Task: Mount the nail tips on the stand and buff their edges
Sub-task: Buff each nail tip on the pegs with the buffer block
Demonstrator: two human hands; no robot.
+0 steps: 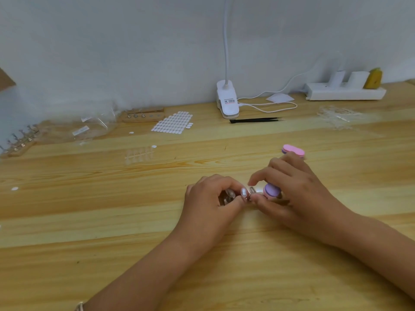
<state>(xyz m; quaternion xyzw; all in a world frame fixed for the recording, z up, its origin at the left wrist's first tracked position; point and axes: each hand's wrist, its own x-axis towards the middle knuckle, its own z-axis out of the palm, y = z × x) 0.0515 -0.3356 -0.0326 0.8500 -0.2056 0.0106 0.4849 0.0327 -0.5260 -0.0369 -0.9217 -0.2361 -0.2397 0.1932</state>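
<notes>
My left hand (pixel 211 198) curls round small metal nail-tip holders (pixel 230 195) low over the wooden table. A clear nail tip (pixel 243 191) sits on the holder between thumb and forefinger. My right hand (pixel 292 189) grips a pink and purple buffer block (pixel 271 190); its far end (pixel 293 151) sticks out beyond the knuckles. The right thumb and forefinger close around another clear tip (pixel 252 190) beside the left hand's fingers. Both hands touch at the middle of the table.
A strip of clear nail tips (pixel 139 154) and a sheet of white adhesive tabs (pixel 173 122) lie behind the hands. Wooden stands (pixel 143 115) (pixel 19 143), plastic bags (pixel 89 127), black tweezers (pixel 254 120), a clip lamp (pixel 227 99) and a power strip (pixel 345 93) line the back.
</notes>
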